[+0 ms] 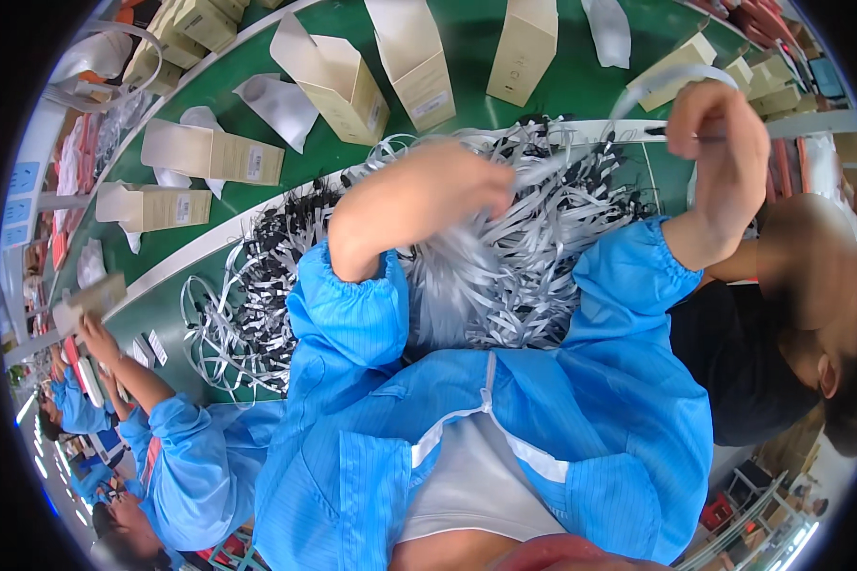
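A big heap of grey flat straps with black ends (505, 257) lies on the green belt in front of me. My left hand (438, 186) is closed over the heap, gripping a bunch of grey straps. My right hand (719, 133) is raised to the right of the heap, pinching one grey strap (652, 81) that arcs up and to the left from the fingers. Both forearms wear blue sleeves with elastic cuffs.
Open beige cartons (338, 81) and white bags (281, 105) lie along the green conveyor (467, 114) beyond the heap. A second strap pile (243, 314) lies to the left. A blue-coated co-worker (176, 447) works at lower left; another person in black (781, 343) sits at my right.
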Motion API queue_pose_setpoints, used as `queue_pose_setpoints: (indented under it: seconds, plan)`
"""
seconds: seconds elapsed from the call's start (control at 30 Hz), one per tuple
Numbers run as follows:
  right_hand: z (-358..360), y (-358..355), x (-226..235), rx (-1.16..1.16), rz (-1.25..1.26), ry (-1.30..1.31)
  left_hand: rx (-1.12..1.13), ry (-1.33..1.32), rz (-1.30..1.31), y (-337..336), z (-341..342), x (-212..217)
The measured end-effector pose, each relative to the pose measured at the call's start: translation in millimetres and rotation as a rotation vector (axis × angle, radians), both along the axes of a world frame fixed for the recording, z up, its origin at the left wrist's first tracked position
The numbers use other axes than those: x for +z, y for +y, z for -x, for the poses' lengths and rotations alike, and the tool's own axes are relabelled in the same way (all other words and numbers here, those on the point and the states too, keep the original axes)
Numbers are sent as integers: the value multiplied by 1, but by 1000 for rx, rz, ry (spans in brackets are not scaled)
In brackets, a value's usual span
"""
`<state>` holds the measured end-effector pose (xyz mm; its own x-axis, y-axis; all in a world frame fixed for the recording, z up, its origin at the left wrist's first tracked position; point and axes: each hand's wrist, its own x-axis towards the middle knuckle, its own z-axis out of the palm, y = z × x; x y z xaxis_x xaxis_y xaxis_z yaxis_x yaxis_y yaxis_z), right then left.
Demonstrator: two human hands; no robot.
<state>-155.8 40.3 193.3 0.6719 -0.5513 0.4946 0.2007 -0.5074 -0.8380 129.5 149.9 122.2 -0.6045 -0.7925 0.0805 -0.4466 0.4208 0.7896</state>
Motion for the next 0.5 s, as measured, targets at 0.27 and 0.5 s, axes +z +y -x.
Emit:
queue_pose_setpoints:
  seconds: [0.27, 0.5]
  plan:
    - [-109, 26, -56, 17, 127, -147, 731, 732, 663, 10, 18, 16]
    - [-107, 16, -38, 550, -284, 593, 1310, 1094, 1023, 24, -15, 26]
